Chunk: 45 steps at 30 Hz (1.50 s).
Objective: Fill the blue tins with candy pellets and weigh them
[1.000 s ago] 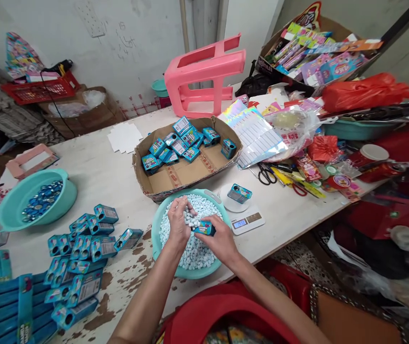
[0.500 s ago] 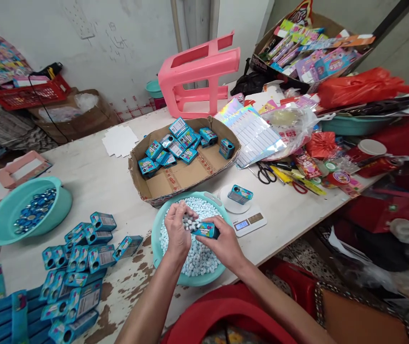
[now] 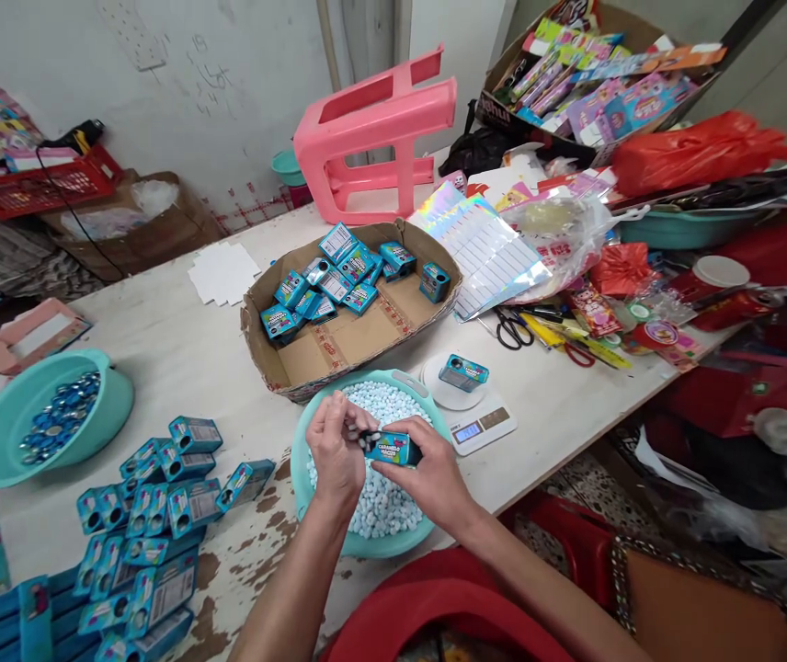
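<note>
My right hand (image 3: pixel 433 469) grips a small blue box (image 3: pixel 391 449) on its side above a turquoise basin (image 3: pixel 302 496) of pale blue candies (image 3: pixel 383 501). Curled at the open end of that box, my left hand (image 3: pixel 338 450) holds a few candies against it. Another blue box (image 3: pixel 463 372) lies on the round plate of a white scale (image 3: pixel 483 429). Behind the basin, a cardboard tray (image 3: pixel 366 340) bears several blue boxes. More blue boxes (image 3: pixel 190 506) stand grouped on the left of the table.
At the far left is a turquoise basin (image 3: pixel 118 395) of shiny blue pieces. A pink stool (image 3: pixel 372 119) lies behind the tray. Scissors (image 3: pixel 514 329), pens and plastic bags crowd the right. A red chair edge (image 3: pixel 400 607) borders the table's front.
The candies at the box's opening are fewer, and my left fingers are closer to it. The box in my right hand has shifted slightly left. The view has shifted a little.
</note>
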### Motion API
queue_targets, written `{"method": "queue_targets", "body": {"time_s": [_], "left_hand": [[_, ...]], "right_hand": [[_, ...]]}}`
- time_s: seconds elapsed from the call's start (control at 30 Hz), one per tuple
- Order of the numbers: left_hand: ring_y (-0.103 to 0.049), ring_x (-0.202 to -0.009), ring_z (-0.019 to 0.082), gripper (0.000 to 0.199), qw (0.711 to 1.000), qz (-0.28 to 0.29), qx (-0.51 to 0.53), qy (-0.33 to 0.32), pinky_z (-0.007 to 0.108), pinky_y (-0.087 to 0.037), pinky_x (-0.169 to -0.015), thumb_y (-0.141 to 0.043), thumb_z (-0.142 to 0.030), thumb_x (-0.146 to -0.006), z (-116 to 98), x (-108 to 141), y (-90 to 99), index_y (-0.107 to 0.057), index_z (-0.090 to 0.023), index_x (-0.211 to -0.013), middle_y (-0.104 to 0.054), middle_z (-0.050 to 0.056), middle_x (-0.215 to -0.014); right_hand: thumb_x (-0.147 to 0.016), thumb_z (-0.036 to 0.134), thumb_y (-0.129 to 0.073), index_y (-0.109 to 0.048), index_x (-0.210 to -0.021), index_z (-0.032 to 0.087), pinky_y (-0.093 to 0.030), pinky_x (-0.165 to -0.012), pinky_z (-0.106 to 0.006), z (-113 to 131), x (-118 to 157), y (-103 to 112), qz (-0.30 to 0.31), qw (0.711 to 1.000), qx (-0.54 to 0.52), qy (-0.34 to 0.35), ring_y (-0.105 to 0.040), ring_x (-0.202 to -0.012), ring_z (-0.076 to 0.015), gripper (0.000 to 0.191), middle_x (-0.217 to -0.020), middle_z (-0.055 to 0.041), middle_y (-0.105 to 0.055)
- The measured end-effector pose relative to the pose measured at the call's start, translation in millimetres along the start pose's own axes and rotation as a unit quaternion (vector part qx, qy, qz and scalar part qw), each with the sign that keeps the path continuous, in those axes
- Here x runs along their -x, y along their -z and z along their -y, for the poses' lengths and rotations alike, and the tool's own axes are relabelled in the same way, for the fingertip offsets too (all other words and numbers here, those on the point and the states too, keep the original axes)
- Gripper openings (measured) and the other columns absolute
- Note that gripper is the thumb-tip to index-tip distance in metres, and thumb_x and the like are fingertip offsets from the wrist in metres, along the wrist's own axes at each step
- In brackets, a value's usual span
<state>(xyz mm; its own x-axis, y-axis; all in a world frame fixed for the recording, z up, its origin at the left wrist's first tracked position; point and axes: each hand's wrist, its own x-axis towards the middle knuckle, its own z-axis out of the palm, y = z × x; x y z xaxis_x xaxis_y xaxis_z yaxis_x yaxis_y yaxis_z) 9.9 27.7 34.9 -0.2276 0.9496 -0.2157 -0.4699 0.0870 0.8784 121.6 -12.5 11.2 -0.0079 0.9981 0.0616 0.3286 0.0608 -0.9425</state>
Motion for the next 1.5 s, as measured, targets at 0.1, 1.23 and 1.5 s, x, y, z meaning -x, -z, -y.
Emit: {"method": "queue_targets", "body": {"time_s": [0.1, 1.23, 1.5], "left_hand": [[-0.049, -0.050, 0.011, 0.041, 1.000, -0.001, -0.005, 0.010, 0.028, -0.046, -0.060, -0.056, -0.040, -0.081, 0.1, 0.5, -1.6, -0.039, -0.019, -0.051, -0.040, -0.003, -0.049], [-0.042, -0.046, 0.009, 0.032, 0.969, 0.000, -0.234, 0.078, 0.020, -0.029, -0.041, -0.057, -0.050, -0.074, 85.9, -11.6, 61.6, -0.049, -0.019, -0.069, -0.048, -0.004, -0.059], [-0.050, -0.051, 0.008, 0.020, 0.999, -0.030, 0.014, 0.015, 0.020, -0.042, -0.049, -0.064, -0.033, -0.074, 26.6, 19.6, 16.0, -0.051, -0.018, -0.075, -0.050, -0.004, -0.061]], "right_hand": [[-0.066, 0.019, -0.076, -0.063, -0.093, 0.022, -0.046, -0.078, -0.033, 0.6, -0.2, 1.8, -0.001, 1.000, 0.002, -0.005, -0.058, -0.086, -0.0205, 0.030, -0.089, -0.0016, -0.061], [-0.071, 0.032, -0.074, -0.062, -0.099, 0.022, -0.048, -0.081, -0.034, -39.9, 32.6, 28.3, -0.049, 0.998, 0.030, 0.014, -0.060, -0.091, -0.0220, 0.033, -0.096, -0.0046, -0.062], [-0.068, 0.018, -0.073, -0.062, -0.096, 0.022, -0.047, -0.079, -0.034, -24.6, 34.6, -2.4, 0.001, 0.993, 0.109, 0.047, -0.059, -0.089, -0.0228, 0.031, -0.091, -0.0032, -0.063]]}}
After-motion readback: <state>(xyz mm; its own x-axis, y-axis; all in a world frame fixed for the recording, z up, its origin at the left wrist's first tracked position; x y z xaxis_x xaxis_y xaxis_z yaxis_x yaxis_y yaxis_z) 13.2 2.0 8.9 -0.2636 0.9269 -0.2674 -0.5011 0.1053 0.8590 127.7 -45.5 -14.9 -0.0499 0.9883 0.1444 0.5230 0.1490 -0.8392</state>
